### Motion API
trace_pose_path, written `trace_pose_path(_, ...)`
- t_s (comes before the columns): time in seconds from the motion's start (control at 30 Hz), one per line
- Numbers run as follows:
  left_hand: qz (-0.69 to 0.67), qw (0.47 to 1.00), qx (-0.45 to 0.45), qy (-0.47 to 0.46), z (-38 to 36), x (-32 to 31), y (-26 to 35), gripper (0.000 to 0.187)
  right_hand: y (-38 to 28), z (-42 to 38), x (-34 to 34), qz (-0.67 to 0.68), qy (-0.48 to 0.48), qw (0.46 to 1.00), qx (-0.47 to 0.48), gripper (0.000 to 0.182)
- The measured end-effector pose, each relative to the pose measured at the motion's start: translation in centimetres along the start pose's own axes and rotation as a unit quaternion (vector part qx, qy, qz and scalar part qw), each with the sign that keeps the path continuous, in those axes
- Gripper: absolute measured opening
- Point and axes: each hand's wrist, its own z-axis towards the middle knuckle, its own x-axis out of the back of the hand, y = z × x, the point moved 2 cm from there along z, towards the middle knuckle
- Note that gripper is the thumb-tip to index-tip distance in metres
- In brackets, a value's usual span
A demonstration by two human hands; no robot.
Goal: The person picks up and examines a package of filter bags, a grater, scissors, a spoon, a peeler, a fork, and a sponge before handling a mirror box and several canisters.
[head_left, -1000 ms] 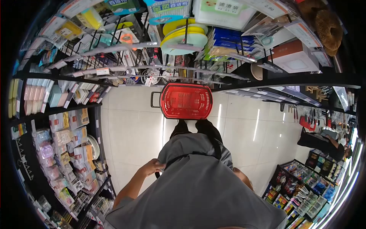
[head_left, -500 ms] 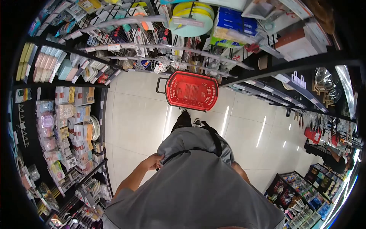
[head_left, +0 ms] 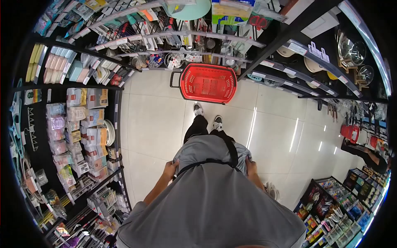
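Observation:
Both hands are at the sides of a grey shirt (head_left: 206, 145) with a black strap running across its front. My left hand (head_left: 170, 168) has its fingers curled in on the left edge of the cloth. On the opposite side my right hand (head_left: 251, 167) grips the right edge of the same cloth in its bent fingers. Ahead of my shoes (head_left: 218, 123), a red shopping basket (head_left: 209, 84) stands on the floor, its black handle (head_left: 175, 79) folded out to the left. Neither hand touches the basket.
Shelves of packaged goods (head_left: 95, 142) line the left side, and a rack of kitchen tools (head_left: 178, 39) stands ahead. Shelves with pans and glass lids (head_left: 351, 49) are on the right. Another person (head_left: 364, 157) is at the far right, near a display stand (head_left: 335, 211).
My right hand has come up into view at the cloth's right edge. My left hand stays at the left edge. The basket sits slightly higher in view, and both shoes show more fully.

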Motion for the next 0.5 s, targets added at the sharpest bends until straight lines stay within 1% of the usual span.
trace_pose_path(0.07,-0.149,0.986,-0.069,-0.039,2.1,0.4,-1.2,0.042,0.0,0.1,-0.5,-0.001,-0.013,1.000,-0.001,0.063)
trace_pose_path(0.1,-0.149,0.985,-0.072,-0.039,2.0,0.6,-0.8,0.042,0.1,-0.1,-0.9,-0.003,-0.027,1.000,-0.010,0.062)
trace_pose_path(0.13,-0.128,0.987,-0.084,-0.054,1.6,0.9,0.4,0.040,0.1,-0.2,-1.0,-0.025,-0.026,0.999,0.027,0.059)
trace_pose_path(0.17,-0.106,0.987,-0.097,-0.070,1.5,1.1,1.4,0.038,0.3,-0.4,-1.0,-0.022,-0.023,0.999,0.027,0.059)
trace_pose_path(0.2,-0.077,0.989,-0.096,-0.078,1.9,1.5,1.9,0.033,-0.5,-1.3,-0.8,0.065,-0.060,0.996,0.021,0.053)
trace_pose_path(0.23,-0.077,0.989,-0.099,-0.081,2.1,1.8,2.3,0.033,-1.1,-1.9,-0.8,0.150,-0.097,0.984,0.017,0.047)
trace_pose_path(0.27,-0.040,0.991,-0.103,-0.081,2.3,2.3,2.7,0.031,-1.0,-1.8,-0.6,0.150,-0.095,0.984,0.020,0.047)
trace_pose_path(0.3,-0.005,0.991,-0.106,-0.079,2.3,2.8,3.0,0.028,-0.9,-1.7,-0.4,0.175,-0.154,0.972,-0.014,0.041)
trace_pose_path(0.33,-0.009,0.991,-0.111,-0.079,2.7,3.4,2.8,0.028,-1.0,-1.6,-0.5,0.197,-0.214,0.956,-0.047,0.035)
trace_pose_path(0.37,0.009,0.987,-0.129,-0.093,3.0,4.0,2.3,0.026,-1.1,-1.7,-0.8,0.194,-0.216,0.956,-0.040,0.035)
trace_pose_path(0.4,0.027,0.983,-0.147,-0.105,3.2,4.8,1.9,0.024,-2.1,-2.6,-1.1,0.211,-0.257,0.942,-0.053,0.033)
trace_pose_path(0.43,0.014,0.983,-0.148,-0.107,3.2,5.6,1.2,0.024,-3.1,-3.4,-1.6,0.225,-0.299,0.925,-0.066,0.032)
trace_pose_path(0.47,0.006,0.983,-0.156,-0.095,3.5,6.4,0.1,0.024,-3.8,-3.9,-2.4,0.205,-0.293,0.932,-0.069,0.027)
trace_pose_path(0.5,-0.003,0.983,-0.165,-0.082,3.8,7.3,-1.1,0.023,-5.3,-5.0,-3.1,0.198,-0.298,0.932,-0.061,0.027)
